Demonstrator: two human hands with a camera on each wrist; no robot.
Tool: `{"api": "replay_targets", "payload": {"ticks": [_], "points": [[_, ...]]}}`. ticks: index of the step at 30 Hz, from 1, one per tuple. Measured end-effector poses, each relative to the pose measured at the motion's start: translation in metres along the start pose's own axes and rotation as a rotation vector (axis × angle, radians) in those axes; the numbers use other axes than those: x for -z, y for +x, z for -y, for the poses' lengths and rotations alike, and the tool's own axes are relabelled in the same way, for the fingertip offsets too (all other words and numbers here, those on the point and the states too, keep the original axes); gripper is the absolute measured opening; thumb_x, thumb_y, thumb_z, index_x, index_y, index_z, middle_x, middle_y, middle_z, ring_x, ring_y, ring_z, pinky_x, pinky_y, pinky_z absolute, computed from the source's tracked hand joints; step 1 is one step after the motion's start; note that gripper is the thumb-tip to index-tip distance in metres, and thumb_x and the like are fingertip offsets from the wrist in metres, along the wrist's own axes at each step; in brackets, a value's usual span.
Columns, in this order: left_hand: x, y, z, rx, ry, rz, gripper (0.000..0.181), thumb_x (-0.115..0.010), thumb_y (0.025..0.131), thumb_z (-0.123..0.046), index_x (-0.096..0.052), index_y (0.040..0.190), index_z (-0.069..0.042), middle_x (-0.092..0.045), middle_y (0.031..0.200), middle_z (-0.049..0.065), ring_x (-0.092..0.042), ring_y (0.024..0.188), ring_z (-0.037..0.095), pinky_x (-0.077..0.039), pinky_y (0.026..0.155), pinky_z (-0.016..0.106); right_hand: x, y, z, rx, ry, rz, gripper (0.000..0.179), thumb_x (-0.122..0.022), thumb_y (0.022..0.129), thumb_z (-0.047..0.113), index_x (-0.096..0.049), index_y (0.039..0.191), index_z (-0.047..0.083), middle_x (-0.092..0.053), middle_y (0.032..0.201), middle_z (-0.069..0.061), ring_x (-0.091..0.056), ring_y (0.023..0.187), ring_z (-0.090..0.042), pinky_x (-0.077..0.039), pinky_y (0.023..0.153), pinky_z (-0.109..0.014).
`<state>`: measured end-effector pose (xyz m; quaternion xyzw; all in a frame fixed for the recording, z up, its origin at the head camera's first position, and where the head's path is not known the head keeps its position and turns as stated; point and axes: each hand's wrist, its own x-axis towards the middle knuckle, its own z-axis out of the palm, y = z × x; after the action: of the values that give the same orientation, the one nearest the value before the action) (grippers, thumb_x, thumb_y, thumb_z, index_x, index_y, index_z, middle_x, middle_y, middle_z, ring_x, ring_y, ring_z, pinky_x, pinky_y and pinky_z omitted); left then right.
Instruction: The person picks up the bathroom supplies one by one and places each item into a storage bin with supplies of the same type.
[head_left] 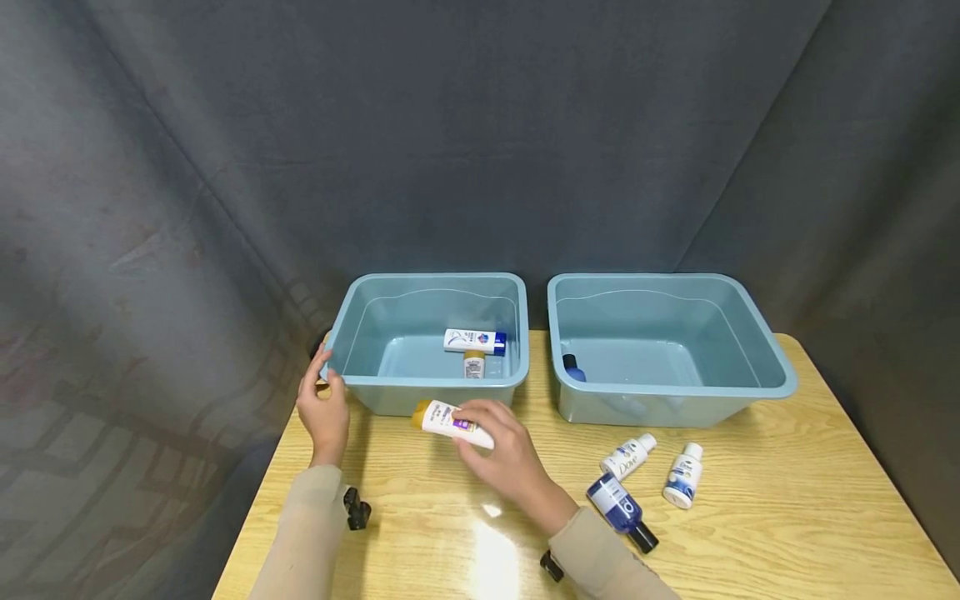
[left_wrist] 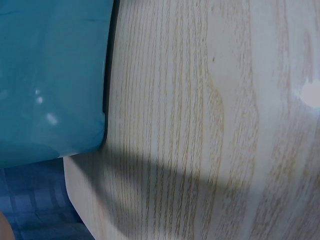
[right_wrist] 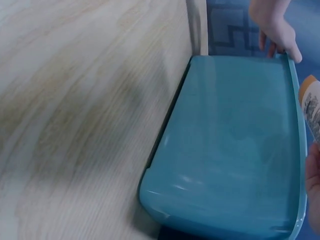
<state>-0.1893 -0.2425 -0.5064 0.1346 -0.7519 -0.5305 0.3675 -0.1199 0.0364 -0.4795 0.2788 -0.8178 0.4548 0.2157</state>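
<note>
My right hand (head_left: 512, 454) grips a white lotion-type bottle (head_left: 441, 417) with a gold cap, tilted in front of the left blue tub (head_left: 431, 397). The cap end points left. At that tub's front left corner, my left hand (head_left: 324, 410) pinches the rim between thumb and fingers; the right wrist view shows this hand (right_wrist: 278, 33) at the far corner. Inside the left tub lie a white tube (head_left: 468, 341) with a blue cap and a second gold-capped bottle (head_left: 474, 367), partly hidden by the front wall.
A second blue tub (head_left: 675, 390) stands to the right, with a dark-capped blue bottle (head_left: 573, 369) inside. On the wooden table (head_left: 795, 500) before it lie a white Dove bottle (head_left: 628, 456), another white bottle (head_left: 683, 476) and a blue bottle (head_left: 617, 504) with a black cap. Grey curtain (head_left: 480, 142) hangs behind.
</note>
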Motion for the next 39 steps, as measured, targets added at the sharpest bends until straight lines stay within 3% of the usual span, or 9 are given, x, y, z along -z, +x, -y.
{"api": "replay_targets", "payload": {"ticks": [8, 20, 31, 39], "points": [[0.001, -0.001, -0.001, 0.015, 0.006, 0.013, 0.037, -0.051, 0.102, -0.006, -0.07, 0.132, -0.012, -0.061, 0.15, 0.001, -0.056, 0.117, 0.006, -0.038, 0.086, 0.021, 0.002, 0.007, 0.0, 0.047, -0.014, -0.014, 0.037, -0.086, 0.076, 0.006, -0.075, 0.111, 0.005, -0.073, 0.118, -0.009, -0.069, 0.111, -0.026, -0.059, 0.096, -0.037], [0.001, -0.001, 0.0, 0.003, 0.003, 0.008, 0.036, -0.052, 0.1, -0.004, -0.071, 0.131, -0.01, -0.062, 0.149, 0.0, -0.051, 0.114, -0.01, -0.038, 0.086, 0.017, 0.007, 0.016, 0.002, 0.028, -0.025, 0.004, 0.035, -0.084, 0.08, 0.008, -0.074, 0.113, 0.006, -0.073, 0.12, -0.009, -0.068, 0.114, -0.025, -0.058, 0.099, -0.04], [0.001, 0.0, 0.0, 0.011, 0.004, 0.006, 0.036, -0.051, 0.101, -0.005, -0.071, 0.131, -0.011, -0.062, 0.149, 0.001, -0.057, 0.12, 0.011, -0.037, 0.086, 0.018, 0.005, 0.022, 0.004, 0.03, -0.028, -0.012, 0.037, -0.085, 0.079, 0.01, -0.075, 0.114, 0.008, -0.073, 0.121, -0.008, -0.068, 0.116, -0.026, -0.057, 0.1, -0.041], [0.001, 0.0, -0.001, 0.011, -0.015, 0.007, 0.037, -0.052, 0.101, -0.004, -0.072, 0.13, -0.013, -0.062, 0.149, -0.002, -0.054, 0.116, -0.001, -0.037, 0.086, 0.017, 0.005, 0.029, 0.005, 0.005, -0.014, -0.022, 0.035, -0.085, 0.08, 0.009, -0.075, 0.114, 0.007, -0.073, 0.122, -0.01, -0.067, 0.118, -0.027, -0.055, 0.104, -0.044]]}}
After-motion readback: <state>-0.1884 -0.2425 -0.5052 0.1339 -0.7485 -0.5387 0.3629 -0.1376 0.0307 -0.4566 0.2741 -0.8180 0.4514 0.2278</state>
